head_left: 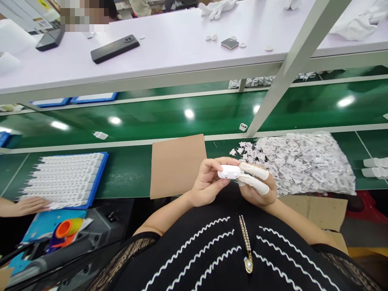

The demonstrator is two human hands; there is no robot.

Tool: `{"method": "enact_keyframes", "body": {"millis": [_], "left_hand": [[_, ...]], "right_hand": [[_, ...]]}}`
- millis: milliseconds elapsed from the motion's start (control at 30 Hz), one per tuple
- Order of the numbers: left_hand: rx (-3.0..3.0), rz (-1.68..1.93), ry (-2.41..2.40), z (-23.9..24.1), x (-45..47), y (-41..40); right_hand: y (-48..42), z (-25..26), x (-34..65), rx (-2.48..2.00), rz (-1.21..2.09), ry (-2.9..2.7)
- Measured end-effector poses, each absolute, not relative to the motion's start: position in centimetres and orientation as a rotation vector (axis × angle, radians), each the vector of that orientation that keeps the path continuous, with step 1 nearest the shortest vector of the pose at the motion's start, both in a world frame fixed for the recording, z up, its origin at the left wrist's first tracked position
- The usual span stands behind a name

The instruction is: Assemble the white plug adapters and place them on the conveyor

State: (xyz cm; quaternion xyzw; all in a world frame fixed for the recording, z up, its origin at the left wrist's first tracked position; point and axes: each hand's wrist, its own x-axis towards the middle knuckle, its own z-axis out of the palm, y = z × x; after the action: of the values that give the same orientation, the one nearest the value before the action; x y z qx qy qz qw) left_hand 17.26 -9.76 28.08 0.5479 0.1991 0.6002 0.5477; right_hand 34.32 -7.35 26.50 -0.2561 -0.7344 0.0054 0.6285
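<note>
A small white charger housing is held up in front of my chest, lying sideways. My left hand pinches its left end between thumb and fingers. On the other end, my right hand grips with two fingers that wear white finger cots. Two tiny metallic spots show on the housing's lower edge. Just behind my right hand, small loose white plug parts lie beside a clear bag full of similar white parts. A brown cardboard sheet lies flat behind my left hand.
At left, a blue tray holds rows of white chargers, with another person's hand at its near edge. Single chargers lie on the green belt. A metal post and raised white shelf stand ahead.
</note>
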Motion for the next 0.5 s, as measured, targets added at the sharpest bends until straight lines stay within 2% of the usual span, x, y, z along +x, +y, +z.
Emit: {"method": "enact_keyframes", "body": {"millis": [500], "left_hand": [[1.048, 1.324, 0.634, 28.5, 15.0, -10.5]], "right_hand": [[-8.1, 26.2, 32.7, -0.682, 0.307, -1.749]]}}
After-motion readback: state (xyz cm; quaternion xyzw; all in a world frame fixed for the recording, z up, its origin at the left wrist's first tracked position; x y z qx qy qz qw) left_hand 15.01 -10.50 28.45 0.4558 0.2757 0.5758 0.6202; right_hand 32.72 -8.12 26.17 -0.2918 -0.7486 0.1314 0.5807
